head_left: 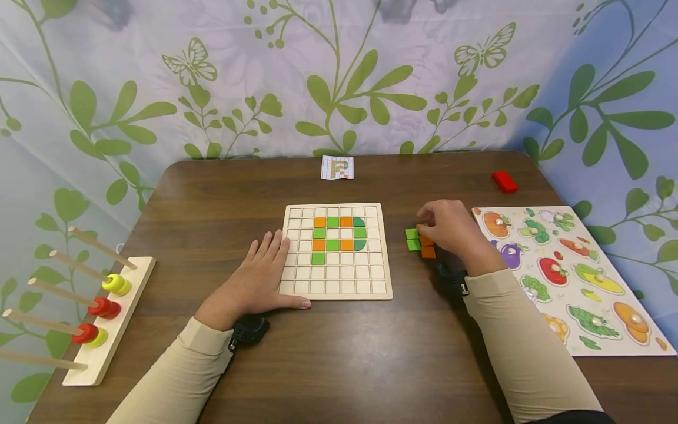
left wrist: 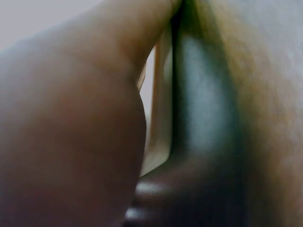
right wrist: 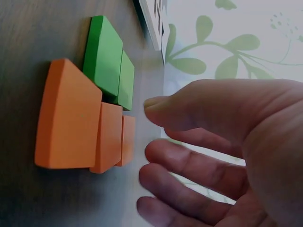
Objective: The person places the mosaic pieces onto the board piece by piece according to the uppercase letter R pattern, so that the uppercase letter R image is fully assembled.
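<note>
Where my right hand [head_left: 458,232] was: just by the orange squares [right wrist: 71,118], its fingers bent, with a gap between thumb and fingertips. I saw nothing held in there.
Left hand [head_left: 251,282]: flat, fingers spread wide, holding nothing. My fingertips touched the left edge of the grid board [head_left: 335,287], and my thumb lay by its near left corner. My left wrist view was too blurry to tell more.
Loose squares: three orange ones and two green squares [right wrist: 104,56] sat in a bunch on the brown table [head_left: 360,359], right of the board.
Shape on the board: orange and light green squares made a ring with a tail, and two dark green pieces [head_left: 360,244] had round corners on its right side.
Little paper [head_left: 337,168]: behind the board, with a coloured shape on it.
Veggie puzzle [head_left: 625,348]: on my right, partly behind my sleeve.
Red block [head_left: 505,182]: far right, near the back.
Bead stand [head_left: 129,297]: on my left, with red and yellow beads on its sticks.
Leafy cloth [head_left: 222,35]: behind everything, with butterflies.
</note>
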`<state>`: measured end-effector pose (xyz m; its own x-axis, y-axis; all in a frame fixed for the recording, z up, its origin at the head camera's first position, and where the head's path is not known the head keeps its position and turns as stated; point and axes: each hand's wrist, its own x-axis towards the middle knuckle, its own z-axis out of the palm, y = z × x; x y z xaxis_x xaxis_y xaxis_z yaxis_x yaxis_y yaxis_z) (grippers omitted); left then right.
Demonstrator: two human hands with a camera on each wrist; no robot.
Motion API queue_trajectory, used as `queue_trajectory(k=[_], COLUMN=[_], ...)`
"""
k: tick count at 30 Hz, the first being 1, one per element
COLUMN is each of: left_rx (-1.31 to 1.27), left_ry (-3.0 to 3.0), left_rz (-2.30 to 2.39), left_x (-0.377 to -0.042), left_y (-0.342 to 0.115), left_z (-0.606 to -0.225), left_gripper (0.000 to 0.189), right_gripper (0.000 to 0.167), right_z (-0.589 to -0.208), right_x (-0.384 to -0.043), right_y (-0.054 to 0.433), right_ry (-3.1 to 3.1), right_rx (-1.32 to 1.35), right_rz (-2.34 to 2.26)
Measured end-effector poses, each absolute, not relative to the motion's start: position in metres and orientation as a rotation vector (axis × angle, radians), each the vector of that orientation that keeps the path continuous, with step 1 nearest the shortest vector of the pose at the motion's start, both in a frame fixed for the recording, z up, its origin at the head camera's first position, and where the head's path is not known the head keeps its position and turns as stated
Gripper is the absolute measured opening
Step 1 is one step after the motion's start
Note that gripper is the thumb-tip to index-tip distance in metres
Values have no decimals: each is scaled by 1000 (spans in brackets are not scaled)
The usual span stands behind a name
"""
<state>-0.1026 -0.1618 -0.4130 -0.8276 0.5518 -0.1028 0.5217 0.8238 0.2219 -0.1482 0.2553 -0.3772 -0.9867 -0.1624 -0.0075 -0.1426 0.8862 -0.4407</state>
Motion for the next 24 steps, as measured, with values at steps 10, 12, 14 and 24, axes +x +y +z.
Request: queue_trajectory(k=[10,12,14,24], left_rx=[841,839,837,841], left_ry=[2844,2844,2843,2842], left_rz=[292,294,295,291], left_x=[-102,-102,-102,-102], left_y=[-162,-162,-162,-161], left_z=[-414,-414,-414,-412], left_gripper=[146,146,146,146], right_gripper=[22,22,23,27], right_z=[-380,-380,-380,-381], right_x=[-148,-148,-148,-149], right_y=[256,256,255,254], right_ry=[2973,2975,2977,2955], right_rx=[-194,-191,-192,-165], right_rz=[-666,-658,-649,-618])
